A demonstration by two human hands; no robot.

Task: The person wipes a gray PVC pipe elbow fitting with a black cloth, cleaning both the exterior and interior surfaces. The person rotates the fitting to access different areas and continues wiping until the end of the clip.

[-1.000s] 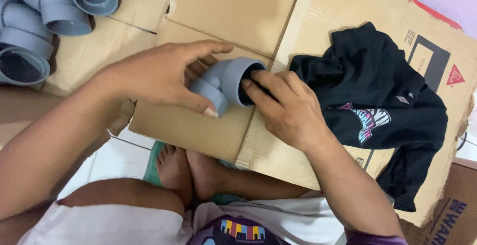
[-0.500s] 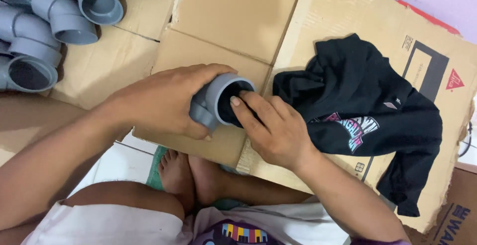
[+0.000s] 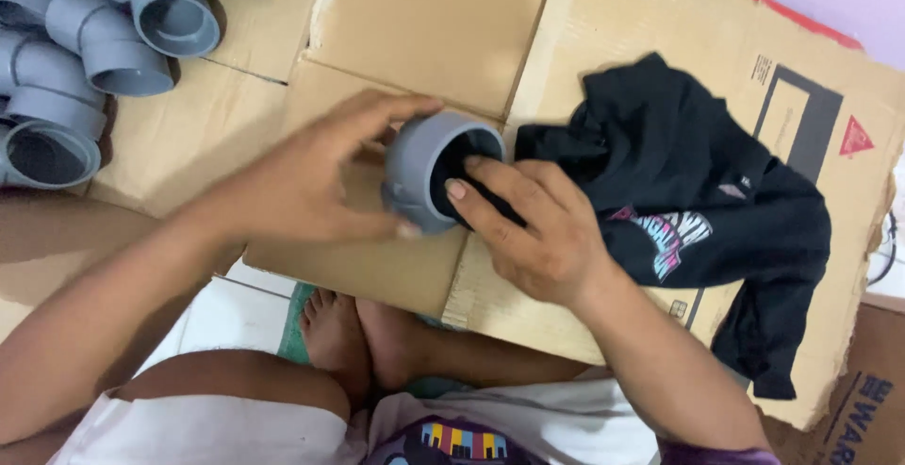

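Your left hand (image 3: 311,182) is gripping the grey pipe elbow (image 3: 429,182); your right hand's fingers (image 3: 490,187) are pressing the black cloth (image 3: 679,191) into its mouth. Keep holding the elbow steady while wiping around the rim.

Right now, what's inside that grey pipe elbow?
Black cloth fills the elbow's mouth, pushed in by the right hand's fingers. Deeper inside is hidden.
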